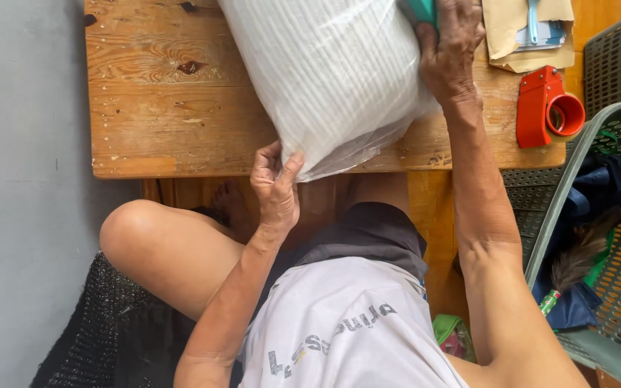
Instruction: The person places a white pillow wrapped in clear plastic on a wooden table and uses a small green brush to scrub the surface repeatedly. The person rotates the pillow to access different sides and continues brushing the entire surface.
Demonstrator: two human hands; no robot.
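Observation:
A large white package wrapped in clear plastic lies on a low wooden table, its near corner hanging over the front edge. My left hand pinches the plastic at that near corner. My right hand presses on the package's right side, next to a teal object that is mostly hidden by the hand.
A red tape dispenser lies at the table's right end, below a brown envelope with blue papers. A green plastic basket with dark cloth and a feather duster stands to the right. A grey floor lies left. My knee is under the table.

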